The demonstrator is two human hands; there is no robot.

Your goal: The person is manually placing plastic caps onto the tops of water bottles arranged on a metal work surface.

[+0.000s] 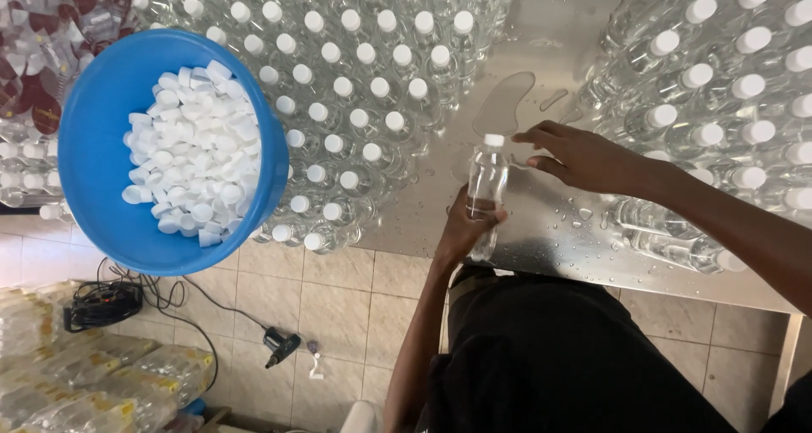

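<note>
While the left hand (463,230) wraps its grip around the lower body of a clear plastic bottle (486,188) standing upright on the wet steel desk (550,27), the right hand (584,156) reaches in from the side, fingertips at the bottle's white cap (494,140), not clasped around anything. Capped bottles (364,86) crowd the desk on both sides. A blue bowl (97,145) full of loose white caps (199,154) sits over the bottles to the left. Puddles lie near the bottle.
</note>
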